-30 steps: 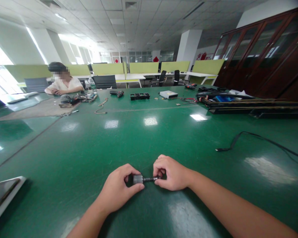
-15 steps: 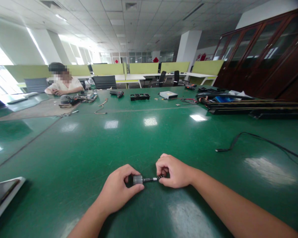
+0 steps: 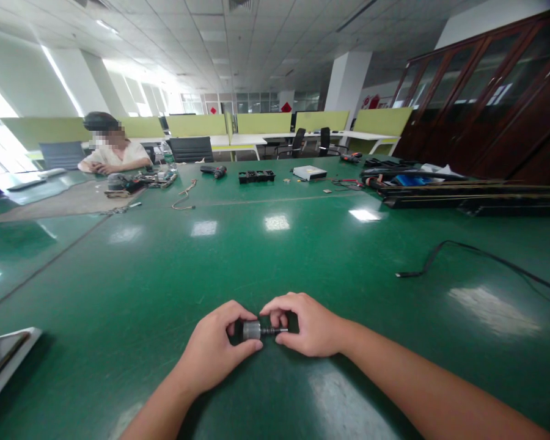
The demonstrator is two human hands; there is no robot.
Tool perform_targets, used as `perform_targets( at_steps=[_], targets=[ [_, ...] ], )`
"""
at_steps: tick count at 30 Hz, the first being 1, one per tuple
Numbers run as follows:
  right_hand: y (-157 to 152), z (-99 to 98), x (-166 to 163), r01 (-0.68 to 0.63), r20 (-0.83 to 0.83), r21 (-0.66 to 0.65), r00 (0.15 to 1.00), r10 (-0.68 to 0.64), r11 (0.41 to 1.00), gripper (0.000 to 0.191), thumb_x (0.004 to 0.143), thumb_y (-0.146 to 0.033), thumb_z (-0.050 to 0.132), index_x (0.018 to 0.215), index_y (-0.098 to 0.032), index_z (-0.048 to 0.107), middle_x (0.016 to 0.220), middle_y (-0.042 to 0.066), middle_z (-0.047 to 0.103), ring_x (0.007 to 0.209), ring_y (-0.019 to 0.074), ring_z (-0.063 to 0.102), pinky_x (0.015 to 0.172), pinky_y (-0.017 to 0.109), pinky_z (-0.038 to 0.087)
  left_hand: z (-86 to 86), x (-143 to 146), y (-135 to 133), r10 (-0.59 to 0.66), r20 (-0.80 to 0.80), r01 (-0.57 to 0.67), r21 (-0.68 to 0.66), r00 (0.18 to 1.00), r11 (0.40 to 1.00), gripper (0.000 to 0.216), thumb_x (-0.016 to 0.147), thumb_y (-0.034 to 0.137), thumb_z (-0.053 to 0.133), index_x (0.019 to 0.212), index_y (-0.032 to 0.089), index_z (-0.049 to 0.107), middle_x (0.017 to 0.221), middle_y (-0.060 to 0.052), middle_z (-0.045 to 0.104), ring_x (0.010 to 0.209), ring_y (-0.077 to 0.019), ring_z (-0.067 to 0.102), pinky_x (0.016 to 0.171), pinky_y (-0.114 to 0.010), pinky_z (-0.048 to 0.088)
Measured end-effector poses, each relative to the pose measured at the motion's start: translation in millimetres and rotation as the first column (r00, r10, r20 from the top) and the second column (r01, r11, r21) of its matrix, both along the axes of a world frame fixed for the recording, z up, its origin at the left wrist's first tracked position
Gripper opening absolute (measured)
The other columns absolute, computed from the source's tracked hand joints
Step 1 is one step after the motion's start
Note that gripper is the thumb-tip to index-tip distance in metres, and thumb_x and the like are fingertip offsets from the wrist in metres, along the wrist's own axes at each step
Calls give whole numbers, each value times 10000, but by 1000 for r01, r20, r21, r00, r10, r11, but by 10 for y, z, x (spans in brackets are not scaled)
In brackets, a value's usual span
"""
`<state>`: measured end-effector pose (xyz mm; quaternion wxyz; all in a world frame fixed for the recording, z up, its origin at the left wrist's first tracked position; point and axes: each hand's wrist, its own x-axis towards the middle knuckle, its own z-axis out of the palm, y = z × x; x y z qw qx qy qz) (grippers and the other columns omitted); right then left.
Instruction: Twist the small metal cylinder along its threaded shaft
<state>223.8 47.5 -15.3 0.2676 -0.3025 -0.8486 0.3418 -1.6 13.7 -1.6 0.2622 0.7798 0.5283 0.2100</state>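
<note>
My left hand (image 3: 214,345) is closed around a grey metal cylinder with a thin shaft (image 3: 252,330), thumb on the near side and fingers on the far side. The shaft lies level and points right. Dark coils like a small spring (image 3: 266,331) sit around the shaft close to the cylinder. My right hand (image 3: 309,324) curves about the shaft's bright free end, its thumb and forefinger apart, with the forefinger tip near the cylinder. Whether the thumb touches the shaft is hard to see. Both hands rest low over the green tabletop (image 3: 238,263).
A black cable (image 3: 467,247) lies at right. A white-edged tablet-like device (image 3: 9,360) is at the left edge. Farther back are a power drill (image 3: 214,172), a black slotted part (image 3: 256,176), a white box (image 3: 310,173) and long black bars (image 3: 462,198). A person (image 3: 112,150) sits back left.
The right hand has moved left along the shaft and its fingers have spread. The dark spring that it held at the shaft's tip is now around the shaft. The left hand keeps its hold.
</note>
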Motion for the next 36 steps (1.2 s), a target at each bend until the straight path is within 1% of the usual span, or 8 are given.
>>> perform_targets(
  at_steps=[4,8,10,16,20,24,36],
  targets=[
    [11,-9,9,27,1,0,1000,-27,1000,363,667,-105,682,1019,-191,664,762,-17,652,682,135,596,725,274,451,21,17,-8,0,-13,0,8,1000,1000,261,726,306,762,960,233,673,834,14,636,740,-171,552,674,-265,396],
    [8,2,4,29,22,7,999,-29,1000,323,667,-110,693,980,-187,677,753,-18,650,682,132,594,718,266,449,41,26,-9,-7,-5,7,8,1000,1000,165,828,352,659,939,231,677,817,7,643,729,-170,554,668,-267,394],
    [7,4,0,24,25,8,999,-24,1000,312,666,-114,702,970,-185,681,745,-19,646,674,130,589,712,262,448,38,24,-6,-9,-5,9,8,1000,1000,157,847,351,634,931,227,681,813,4,646,728,-169,555,667,-267,394],
    [11,0,-7,20,44,21,999,-21,1000,284,662,-126,728,936,-188,691,754,-20,651,682,130,584,728,266,442,30,20,0,-14,-24,14,-3,1000,1000,190,752,304,721,919,224,683,823,6,647,745,-173,560,677,-268,399],
    [13,0,-15,24,59,37,998,-26,999,234,680,-132,727,906,-184,699,741,-22,637,681,125,574,725,262,430,28,24,3,-7,-34,7,-7,999,1000,213,720,285,742,917,229,684,814,10,641,741,-173,556,671,-267,398],
    [22,-6,-22,22,75,52,997,-26,998,190,690,-147,733,874,-182,699,731,-23,630,685,126,568,729,266,419,27,32,6,3,-31,-3,-7,1000,1000,217,714,293,746,912,227,685,816,9,644,742,-173,555,671,-266,399],
    [11,-10,-22,-4,114,113,993,-9,994,164,737,-222,729,893,-182,700,735,-14,623,683,132,562,706,266,417,26,31,9,-3,-11,2,-13,1000,1000,218,732,269,733,943,244,684,843,13,658,741,-172,556,667,-261,395]
  ],
)
